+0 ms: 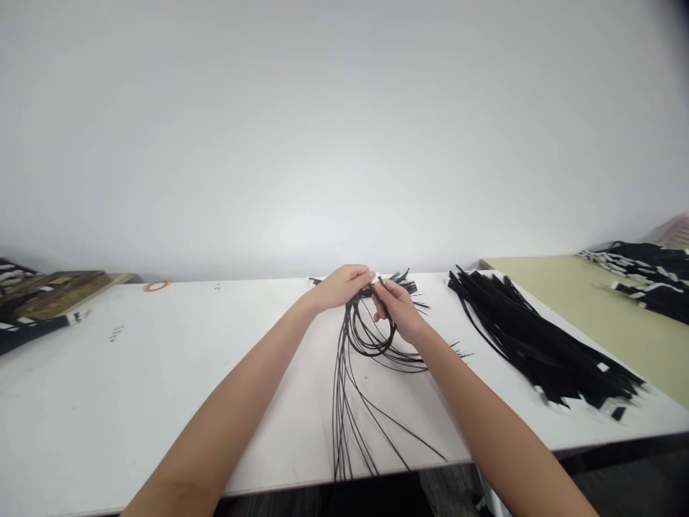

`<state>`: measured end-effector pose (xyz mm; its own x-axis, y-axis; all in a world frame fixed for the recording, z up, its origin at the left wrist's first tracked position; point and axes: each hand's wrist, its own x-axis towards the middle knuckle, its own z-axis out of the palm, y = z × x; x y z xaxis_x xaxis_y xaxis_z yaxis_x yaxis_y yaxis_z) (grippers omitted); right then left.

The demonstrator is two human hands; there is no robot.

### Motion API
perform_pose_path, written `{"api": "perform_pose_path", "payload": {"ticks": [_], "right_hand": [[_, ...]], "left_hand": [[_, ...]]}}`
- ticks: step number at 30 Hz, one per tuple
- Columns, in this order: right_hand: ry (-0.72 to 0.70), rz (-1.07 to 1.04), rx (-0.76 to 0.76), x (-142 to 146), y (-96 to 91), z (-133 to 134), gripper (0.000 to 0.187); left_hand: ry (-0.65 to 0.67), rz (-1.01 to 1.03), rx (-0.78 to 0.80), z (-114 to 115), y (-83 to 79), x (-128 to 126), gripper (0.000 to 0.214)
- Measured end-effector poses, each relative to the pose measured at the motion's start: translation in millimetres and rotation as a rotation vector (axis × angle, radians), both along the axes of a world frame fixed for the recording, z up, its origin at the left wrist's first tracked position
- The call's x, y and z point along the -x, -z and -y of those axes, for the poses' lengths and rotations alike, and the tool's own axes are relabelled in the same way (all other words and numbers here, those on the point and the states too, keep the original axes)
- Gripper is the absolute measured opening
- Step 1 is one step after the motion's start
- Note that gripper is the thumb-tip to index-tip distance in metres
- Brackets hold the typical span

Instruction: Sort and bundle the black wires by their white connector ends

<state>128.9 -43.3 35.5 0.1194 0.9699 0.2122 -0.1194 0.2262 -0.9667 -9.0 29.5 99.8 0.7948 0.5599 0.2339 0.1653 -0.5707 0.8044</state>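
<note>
On the big white worktop [108, 402], toward the back and in the middle, hold the bunch of thin black cables [371, 353] in one round loop, with the long tails [342, 424] spread loose toward the front edge and the right. Best to let the tails lie flat, and best not to tug on just one. Grip with both the left hand [341, 285] and the right hand [401, 309], fingers clamped on the top of the bunch, left pads tucked out of sight. Pinch gently, close to the little white bit [376, 277]. Now count, big to small: one white worktop; one yellow-green worktop [538, 269] at the right; one big black pile [532, 345], too messy to count strip by strip; one bunch, too crossed to count cable by cable; two hands; one orange ring [148, 288] at the back left; one white bit at the fingertips.
</note>
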Motion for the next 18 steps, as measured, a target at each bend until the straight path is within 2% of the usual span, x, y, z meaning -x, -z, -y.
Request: {"api": "perform_pose_path", "payload": {"ticks": [4, 6, 8, 11, 15, 16, 18], "right_hand": [[0.121, 0.060, -0.020, -2.5, 1.9, -3.1, 0.034], [0.222, 0.108, -0.046, -4.7, 3.4, -4.4, 0.034], [0.343, 0.172, -0.084, -6.6, 4.9, -4.4, 0.034], [0.523, 0.303, -0.148, -7.1, 5.6, -1.3, 0.036], [0.783, 0.645, -0.313, -3.8, 3.2, 4.5, 0.033], [0.799, 0.686, -0.338, -3.1, 2.5, 5.5, 0.032], [0.747, 0.669, -0.340, -2.1, 1.7, 7.0, 0.033]], "left_hand": [[-0.015, 0.044, 0.245, -0.6, -0.9, 2.0, 0.036], [-0.049, 0.055, 0.371, -0.4, -1.0, 2.0, 0.036], [-0.091, 0.064, 0.424, -1.0, 0.0, 1.0, 0.036], [-0.172, 0.067, 0.375, -3.7, 3.9, -1.4, 0.039], [-0.277, 0.058, 0.178, -8.2, 8.3, -2.9, 0.040], [-0.301, 0.061, 0.129, -8.9, 8.5, -2.9, 0.041], [-0.344, 0.072, 0.048, -10.0, 8.3, -2.8, 0.040]]}}
